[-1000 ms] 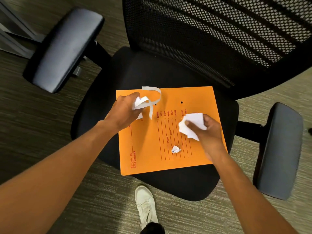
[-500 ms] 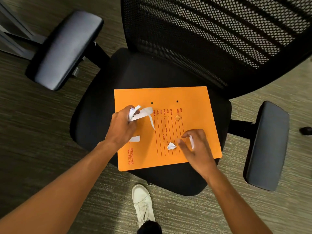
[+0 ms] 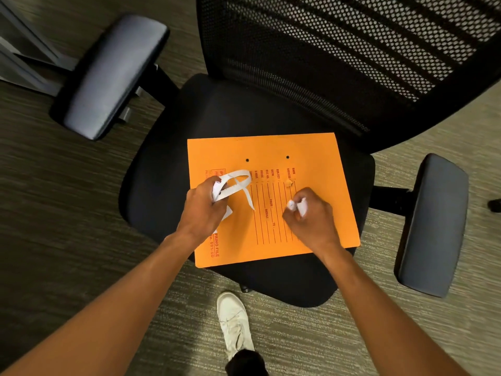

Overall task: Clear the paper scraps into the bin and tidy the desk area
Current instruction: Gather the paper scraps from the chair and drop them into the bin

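Observation:
An orange file folder (image 3: 311, 153) lies flat on the black seat of an office chair (image 3: 217, 109). My left hand (image 3: 203, 210) is closed on a bunch of white paper strips (image 3: 237, 183) that curl out above the folder's left side. My right hand (image 3: 311, 215) is closed on small crumpled white paper scraps (image 3: 298, 206) over the folder's middle right. A tiny orange scrap (image 3: 289, 182) lies on the folder just above my right hand. No bin is in view.
The chair's mesh back (image 3: 352, 50) rises behind the seat. Padded armrests stand at the left (image 3: 113, 74) and right (image 3: 431, 226). My white shoe (image 3: 234, 321) is on the carpet below the seat's front edge. A metal desk leg (image 3: 21, 55) shows at far left.
My right hand dropped to the folder, picked up the small white crumpled scrap that lay there, and closed. My left hand shifted slightly with its strips.

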The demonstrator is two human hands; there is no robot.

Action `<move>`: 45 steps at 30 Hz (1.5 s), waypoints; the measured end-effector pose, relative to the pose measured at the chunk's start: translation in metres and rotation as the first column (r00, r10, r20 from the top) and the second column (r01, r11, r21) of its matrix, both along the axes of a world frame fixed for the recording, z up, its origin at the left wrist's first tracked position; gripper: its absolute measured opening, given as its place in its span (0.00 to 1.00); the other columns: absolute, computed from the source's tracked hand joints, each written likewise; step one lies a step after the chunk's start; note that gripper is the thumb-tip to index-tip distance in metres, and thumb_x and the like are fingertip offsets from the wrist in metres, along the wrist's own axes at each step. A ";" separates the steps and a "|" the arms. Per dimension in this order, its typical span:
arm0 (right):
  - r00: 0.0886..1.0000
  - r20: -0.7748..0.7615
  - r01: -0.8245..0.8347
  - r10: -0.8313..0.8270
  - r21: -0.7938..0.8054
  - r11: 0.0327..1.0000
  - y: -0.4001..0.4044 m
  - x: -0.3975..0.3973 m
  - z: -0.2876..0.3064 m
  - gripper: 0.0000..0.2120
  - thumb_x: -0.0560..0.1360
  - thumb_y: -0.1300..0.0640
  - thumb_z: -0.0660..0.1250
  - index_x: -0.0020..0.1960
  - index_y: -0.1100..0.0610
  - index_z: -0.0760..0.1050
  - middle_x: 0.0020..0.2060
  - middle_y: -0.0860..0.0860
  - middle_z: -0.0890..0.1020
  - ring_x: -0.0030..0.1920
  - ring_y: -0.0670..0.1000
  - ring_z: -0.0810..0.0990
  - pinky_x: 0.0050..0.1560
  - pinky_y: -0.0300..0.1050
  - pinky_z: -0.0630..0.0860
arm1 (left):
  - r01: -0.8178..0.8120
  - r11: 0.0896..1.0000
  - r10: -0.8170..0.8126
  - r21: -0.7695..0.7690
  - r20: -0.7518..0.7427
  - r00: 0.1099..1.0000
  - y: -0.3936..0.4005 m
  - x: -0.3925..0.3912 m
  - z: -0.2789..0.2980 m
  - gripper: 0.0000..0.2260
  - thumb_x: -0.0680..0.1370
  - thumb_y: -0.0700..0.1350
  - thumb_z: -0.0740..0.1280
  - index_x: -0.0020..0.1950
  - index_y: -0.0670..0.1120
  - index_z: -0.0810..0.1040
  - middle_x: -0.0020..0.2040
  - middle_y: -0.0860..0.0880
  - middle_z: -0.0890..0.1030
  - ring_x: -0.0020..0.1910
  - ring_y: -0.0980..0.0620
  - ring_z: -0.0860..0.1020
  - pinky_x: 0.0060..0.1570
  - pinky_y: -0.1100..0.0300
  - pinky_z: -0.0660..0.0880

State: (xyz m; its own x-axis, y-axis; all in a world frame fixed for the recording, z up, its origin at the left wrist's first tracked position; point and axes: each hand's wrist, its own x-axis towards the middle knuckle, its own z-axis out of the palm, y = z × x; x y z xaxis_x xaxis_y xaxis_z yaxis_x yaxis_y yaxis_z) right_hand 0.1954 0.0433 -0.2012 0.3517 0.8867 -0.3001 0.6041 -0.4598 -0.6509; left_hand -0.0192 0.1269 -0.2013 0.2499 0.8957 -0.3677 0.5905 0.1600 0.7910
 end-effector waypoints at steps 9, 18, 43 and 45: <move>0.997 -0.018 0.079 -0.079 -0.007 0.997 0.048 0.030 -0.010 0.08 0.74 0.51 0.70 0.51 0.49 0.74 0.49 0.46 0.79 0.55 0.52 0.75 0.48 0.44 0.71 | -0.053 0.999 0.053 -0.009 -0.032 0.998 -0.006 -0.031 -0.001 0.06 0.79 0.42 0.64 0.45 0.52 0.77 0.41 0.48 0.80 0.45 0.42 0.77 0.41 0.44 0.80; 0.999 0.043 0.001 0.009 -0.224 0.975 0.059 0.018 -0.022 0.04 0.76 0.51 0.68 0.48 0.51 0.76 0.50 0.52 0.81 0.58 0.57 0.76 0.57 0.51 0.75 | -0.132 0.991 0.130 -0.011 -0.082 0.988 -0.012 -0.047 0.009 0.05 0.78 0.40 0.64 0.47 0.48 0.78 0.40 0.49 0.79 0.43 0.45 0.78 0.41 0.50 0.79; 0.311 -0.853 -0.029 -0.419 -0.449 0.893 -0.041 -0.344 0.056 0.04 0.77 0.62 0.67 0.48 0.63 0.77 0.37 0.56 0.81 0.36 0.49 0.80 0.35 0.38 0.78 | -0.735 0.643 0.761 -0.217 0.076 0.644 -0.167 -0.262 0.047 0.06 0.77 0.42 0.64 0.43 0.42 0.78 0.35 0.42 0.81 0.34 0.45 0.78 0.37 0.53 0.74; 0.326 -0.829 -0.064 -0.454 -0.498 0.865 -0.059 -0.381 0.055 0.04 0.75 0.64 0.68 0.50 0.63 0.78 0.39 0.58 0.82 0.37 0.49 0.83 0.38 0.39 0.80 | -0.797 0.515 0.852 -0.315 0.087 0.516 -0.196 -0.297 0.041 0.07 0.78 0.43 0.64 0.44 0.41 0.79 0.34 0.44 0.79 0.34 0.48 0.76 0.37 0.55 0.72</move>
State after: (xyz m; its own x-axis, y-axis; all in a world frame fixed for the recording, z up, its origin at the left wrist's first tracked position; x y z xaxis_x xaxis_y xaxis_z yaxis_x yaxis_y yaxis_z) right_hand -0.1853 -0.0160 -0.1466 -0.2251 0.5427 -0.8092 -0.3877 -0.8119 -0.4366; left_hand -0.3167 -0.0692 -0.1600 -0.4697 0.6404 -0.6077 -0.0705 0.6590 0.7489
